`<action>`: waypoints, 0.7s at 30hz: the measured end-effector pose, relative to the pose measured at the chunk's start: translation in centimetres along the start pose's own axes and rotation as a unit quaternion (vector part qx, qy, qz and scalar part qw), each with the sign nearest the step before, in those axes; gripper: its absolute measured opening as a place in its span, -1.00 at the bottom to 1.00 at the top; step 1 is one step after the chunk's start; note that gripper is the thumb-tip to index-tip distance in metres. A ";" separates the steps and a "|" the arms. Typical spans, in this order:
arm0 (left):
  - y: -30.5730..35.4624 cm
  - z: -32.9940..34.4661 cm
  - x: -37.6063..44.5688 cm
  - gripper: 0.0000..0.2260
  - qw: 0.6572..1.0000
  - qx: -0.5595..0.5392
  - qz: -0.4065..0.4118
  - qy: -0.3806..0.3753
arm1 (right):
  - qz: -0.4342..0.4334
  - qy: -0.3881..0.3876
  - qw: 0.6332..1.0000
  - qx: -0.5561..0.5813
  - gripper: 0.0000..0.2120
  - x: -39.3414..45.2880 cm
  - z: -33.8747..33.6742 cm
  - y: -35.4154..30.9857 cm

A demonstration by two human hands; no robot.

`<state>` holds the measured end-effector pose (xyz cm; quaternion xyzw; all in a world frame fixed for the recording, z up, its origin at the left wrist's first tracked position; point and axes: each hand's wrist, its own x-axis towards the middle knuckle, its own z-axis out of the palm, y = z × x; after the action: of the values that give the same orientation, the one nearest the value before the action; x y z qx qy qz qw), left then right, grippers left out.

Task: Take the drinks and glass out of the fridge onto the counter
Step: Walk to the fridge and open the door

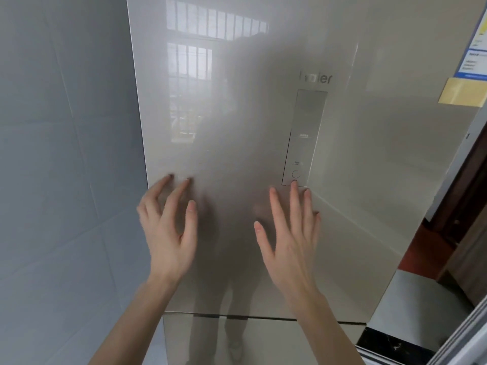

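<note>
Reaching toward the closed, glossy champagne-beige fridge door point(237, 154) in the head view, the left hand point(168, 233) at 8 o'clock and the right hand point(290, 238) at 5 o'clock spread wide and empty, likely to open it, the drinks and glass unseen, presumably inside.

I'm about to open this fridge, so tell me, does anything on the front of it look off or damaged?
Nothing looks damaged. The fridge door is shut and glossy, its control panel intact. The yellow note and a label at the upper right sit slightly tilted, probably from the wide lens. Left hand and right hand are open, empty.
</note>
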<state>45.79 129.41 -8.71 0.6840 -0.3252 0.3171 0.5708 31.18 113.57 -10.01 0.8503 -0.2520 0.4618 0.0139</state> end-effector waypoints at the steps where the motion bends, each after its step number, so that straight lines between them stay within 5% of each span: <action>1: -0.5 0.1 0.1 -0.60 1.000 0.014 -0.009 0.009 | -0.001 -0.001 1.000 -0.024 -0.34 -0.1 0.3 0.1; 9: -1.7 0.5 0.3 -0.26 0.999 0.017 -0.039 0.012 | -0.005 0.011 0.996 -0.083 -0.23 -0.2 2.2 0.3; 12: -1.8 0.3 0.7 -0.07 0.989 -0.034 -0.144 0.000 | -0.003 0.007 0.996 -0.084 -0.24 -0.3 2.1 0.4; 21: -1.8 -1.0 1.4 0.05 0.973 -0.054 -0.207 -0.086 | 0.000 -0.035 0.999 -0.042 -0.21 -0.4 0.2 -0.1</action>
<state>47.99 130.54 -8.48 0.7290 -0.2414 0.1141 0.6303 31.21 113.74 -10.45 0.8646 -0.2719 0.4207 0.0404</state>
